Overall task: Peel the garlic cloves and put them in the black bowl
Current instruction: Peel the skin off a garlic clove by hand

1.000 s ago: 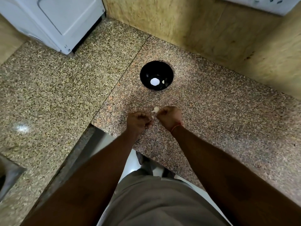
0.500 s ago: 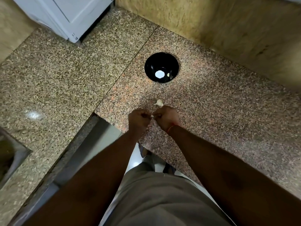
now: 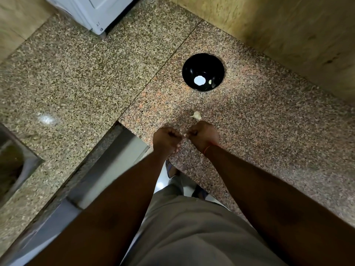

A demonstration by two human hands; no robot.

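Between the two hands, one clove (image 3: pixel 185 134) was held, pinched from either side by the left hand (image 3: pixel 167 138) and the right hand (image 3: pixel 204 135), fingers curled in, knuckles up, both raised just above the counter (image 3: pixel 269 143). Just beyond the right hand, a second clove (image 3: pixel 196 115) was noted lying on the stone, skin on. Farther ahead, well apart, the bowl (image 3: pixel 203 72) was recorded, a pale piece inside. Risks judged: the pinched clove could be squeezed out and dropped off the near edge; loose skin could be carried into the bowl. Forearms were extended forward, wrists nearly meeting.
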